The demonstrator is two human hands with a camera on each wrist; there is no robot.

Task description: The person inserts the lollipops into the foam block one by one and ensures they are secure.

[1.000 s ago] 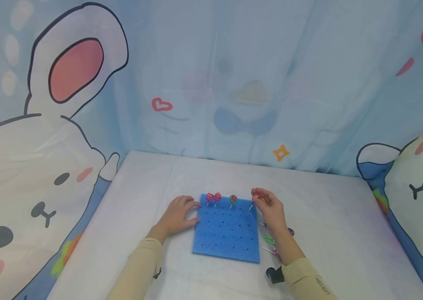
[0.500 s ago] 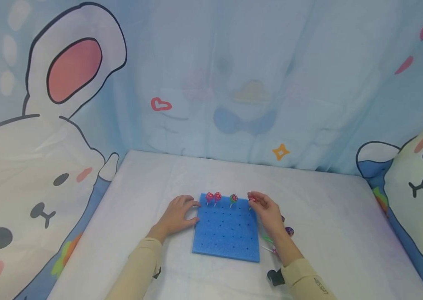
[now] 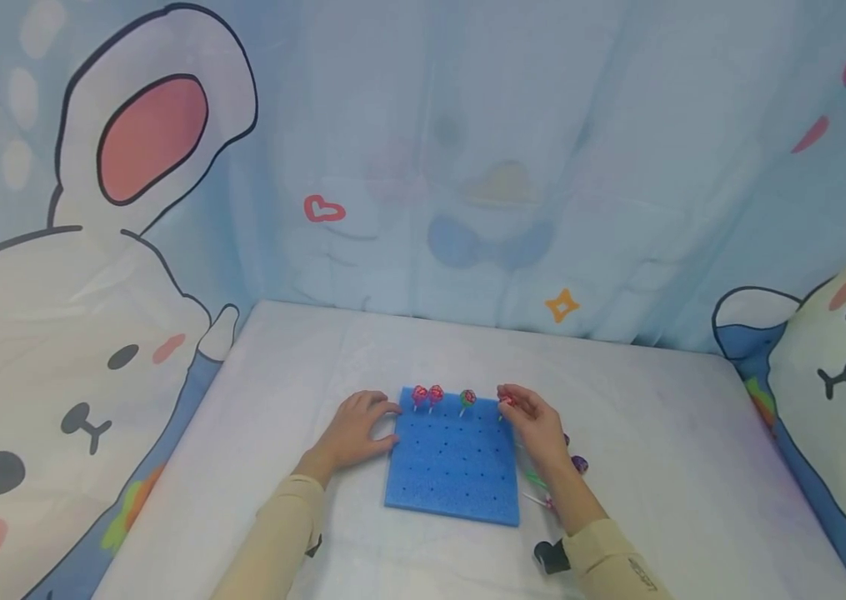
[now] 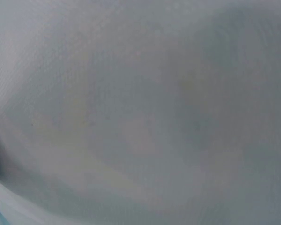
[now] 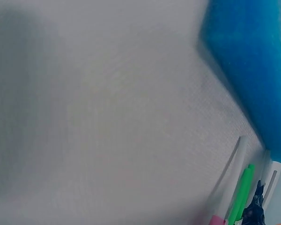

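A blue foam board (image 3: pixel 453 467) dotted with small holes lies on the white-covered table. Two pink lollipops (image 3: pixel 435 394) and a green-and-red lollipop (image 3: pixel 468 398) stand upright along its far edge. At the far right corner my right hand (image 3: pixel 538 421) pinches a red lollipop (image 3: pixel 507 402) by its head, its stick down at the board. My left hand (image 3: pixel 355 429) rests at the board's left edge, fingers spread and thumb touching the side. The left wrist view shows mostly blurred cloth.
More lollipops lie right of the board, partly under my right forearm: a purple one (image 3: pixel 579 464), a green stick (image 3: pixel 537 480) and a pink one (image 3: pixel 548 502). In the right wrist view, white and green sticks (image 5: pixel 243 194) lie beside the foam edge (image 5: pixel 253 70). A patterned curtain (image 3: pixel 618 167) hangs behind.
My right hand has moved slightly left and down with the red lollipop, bringing it onto the board's far right corner. Over the last half second it barely moves. My left hand stays put.
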